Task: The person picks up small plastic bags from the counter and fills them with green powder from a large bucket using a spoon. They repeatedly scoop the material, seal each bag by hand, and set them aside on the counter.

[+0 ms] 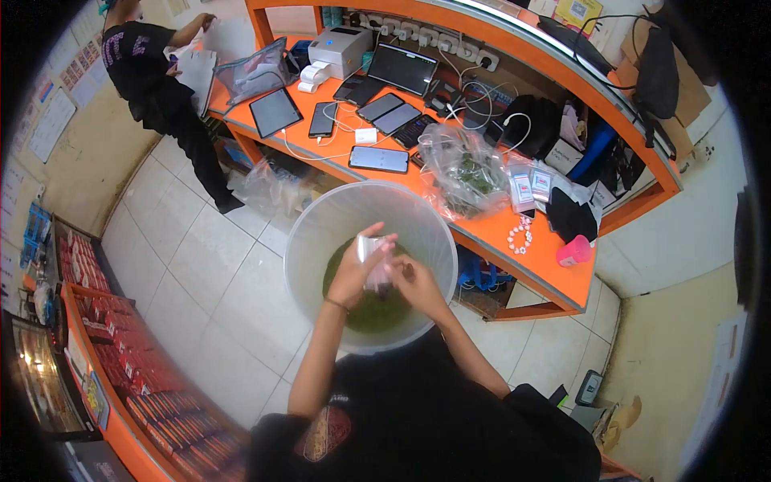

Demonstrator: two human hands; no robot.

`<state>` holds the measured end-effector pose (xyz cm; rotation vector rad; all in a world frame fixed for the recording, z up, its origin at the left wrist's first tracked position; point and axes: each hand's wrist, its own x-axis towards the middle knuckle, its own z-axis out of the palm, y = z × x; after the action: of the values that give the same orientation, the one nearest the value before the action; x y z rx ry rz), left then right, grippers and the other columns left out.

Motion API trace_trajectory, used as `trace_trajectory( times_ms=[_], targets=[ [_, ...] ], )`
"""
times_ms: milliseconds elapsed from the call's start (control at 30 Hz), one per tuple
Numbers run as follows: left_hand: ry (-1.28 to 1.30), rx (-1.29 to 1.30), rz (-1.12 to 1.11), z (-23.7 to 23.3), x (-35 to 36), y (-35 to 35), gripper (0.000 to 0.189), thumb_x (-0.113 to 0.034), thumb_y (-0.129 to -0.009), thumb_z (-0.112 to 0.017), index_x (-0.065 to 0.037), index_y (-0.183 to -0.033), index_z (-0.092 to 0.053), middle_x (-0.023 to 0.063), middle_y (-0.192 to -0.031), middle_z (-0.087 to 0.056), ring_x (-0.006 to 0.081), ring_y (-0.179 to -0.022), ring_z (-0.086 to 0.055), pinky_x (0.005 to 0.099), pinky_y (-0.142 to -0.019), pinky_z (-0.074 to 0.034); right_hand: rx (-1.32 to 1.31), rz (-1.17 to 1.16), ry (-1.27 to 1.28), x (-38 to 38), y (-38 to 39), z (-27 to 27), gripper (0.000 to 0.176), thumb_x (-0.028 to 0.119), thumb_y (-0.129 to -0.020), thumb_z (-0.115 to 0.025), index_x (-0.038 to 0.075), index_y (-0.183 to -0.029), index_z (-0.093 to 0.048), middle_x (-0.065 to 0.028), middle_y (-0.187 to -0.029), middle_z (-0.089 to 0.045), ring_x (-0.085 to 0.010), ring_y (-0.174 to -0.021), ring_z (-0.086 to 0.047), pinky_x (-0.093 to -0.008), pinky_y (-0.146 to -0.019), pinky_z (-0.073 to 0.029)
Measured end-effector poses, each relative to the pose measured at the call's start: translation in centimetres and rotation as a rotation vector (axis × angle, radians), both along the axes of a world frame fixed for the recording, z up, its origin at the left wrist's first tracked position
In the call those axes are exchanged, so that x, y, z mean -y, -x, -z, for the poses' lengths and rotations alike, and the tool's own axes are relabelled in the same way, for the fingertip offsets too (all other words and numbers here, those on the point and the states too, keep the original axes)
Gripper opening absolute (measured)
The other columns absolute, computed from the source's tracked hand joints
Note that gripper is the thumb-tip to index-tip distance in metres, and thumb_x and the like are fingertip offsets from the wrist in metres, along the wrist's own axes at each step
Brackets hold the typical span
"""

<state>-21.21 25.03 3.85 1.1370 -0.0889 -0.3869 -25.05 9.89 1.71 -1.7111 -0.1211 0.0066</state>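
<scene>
Over a large translucent white tub [303, 249], both hands are close together. My left hand [353, 271] holds a small clear plastic bag [374, 279], its fingers curled around the upper part. Something dark shows at the bag's lower end, too small to name. Just right of the bag, my right hand [418, 291] has its fingers pinched together; a dark brownish bit shows at them, and I cannot make out what it is. Green contents [377, 317], perhaps loose or liquid, cover the bottom of the tub below the hands.
An orange-topped counter [482, 229] runs behind the tub, with a clear bag of green stuff [474, 173], a phone [378, 159], a tablet [275, 112], a laptop [401, 68], a label printer [341, 50] and a pink cup [573, 251]. Another person [148, 76] stands at the far left.
</scene>
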Motion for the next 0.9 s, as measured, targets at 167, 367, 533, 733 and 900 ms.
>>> trace_trajectory(
  times_ms=[167, 367, 533, 733, 900],
  targets=[
    [0.078, -0.059, -0.096, 1.0, -1.8, 1.8, 0.063, -0.009, -0.089, -0.067, -0.003, -0.143, -0.035, 0.0155, -0.124, -0.061, 0.0219, -0.111, -0.060, 0.0345, -0.091, -0.052, -0.195, -0.067, -0.097, -0.9, -0.1, -0.7, 0.017, 0.017, -0.093, -0.063, 0.000, -0.097, -0.066, 0.0031, -0.070, -0.051, -0.0047, -0.064, -0.044, -0.0234, -0.058, -0.036],
    [0.006, -0.118, -0.118, 1.1, -3.4, 2.5, 0.069, -0.007, -0.081, -0.075, -0.003, -0.140, -0.039, 0.0127, -0.113, -0.066, 0.0186, -0.100, -0.065, 0.0318, -0.085, -0.054, -0.248, -0.259, -0.088, -0.3, -0.1, -1.3, 0.018, 0.015, -0.092, -0.064, -0.001, -0.100, -0.069, 0.0008, -0.084, -0.056, -0.0057, -0.069, -0.049, -0.0244, -0.061, -0.037],
    [-0.056, -0.084, -0.095, 1.4, -3.4, 3.0, 0.067, -0.010, -0.081, -0.076, -0.002, -0.138, -0.042, 0.0127, -0.110, -0.066, 0.0178, -0.098, -0.065, 0.0311, -0.083, -0.054, -0.189, -0.224, -0.097, -0.6, 0.0, 0.0, 0.015, 0.014, -0.088, -0.070, 0.001, -0.096, -0.071, 0.0031, -0.081, -0.058, -0.0054, -0.071, -0.049, -0.0238, -0.065, -0.038],
    [-0.165, -0.060, -0.078, 1.5, -4.5, 2.9, 0.059, -0.008, -0.081, -0.075, -0.003, -0.133, -0.048, 0.0121, -0.108, -0.067, 0.0175, -0.096, -0.065, 0.0312, -0.081, -0.053, -0.311, -0.183, -0.228, -0.6, 0.4, -1.0, 0.011, 0.015, -0.087, -0.071, 0.004, -0.088, -0.069, 0.0047, -0.077, -0.058, -0.0051, -0.071, -0.049, -0.0233, -0.064, -0.038],
    [-0.835, 0.175, -0.253, 2.1, -5.4, 2.9, 0.046, -0.005, -0.082, -0.069, -0.007, -0.126, -0.054, 0.0165, -0.105, -0.067, 0.0179, -0.095, -0.066, 0.0328, -0.079, -0.052, -0.180, -0.020, -0.094, -0.2, -0.2, 1.5, 0.011, 0.014, -0.087, -0.070, 0.005, -0.083, -0.066, 0.0057, -0.071, -0.055, -0.0046, -0.065, -0.047, -0.0231, -0.060, -0.037]
  ],
)
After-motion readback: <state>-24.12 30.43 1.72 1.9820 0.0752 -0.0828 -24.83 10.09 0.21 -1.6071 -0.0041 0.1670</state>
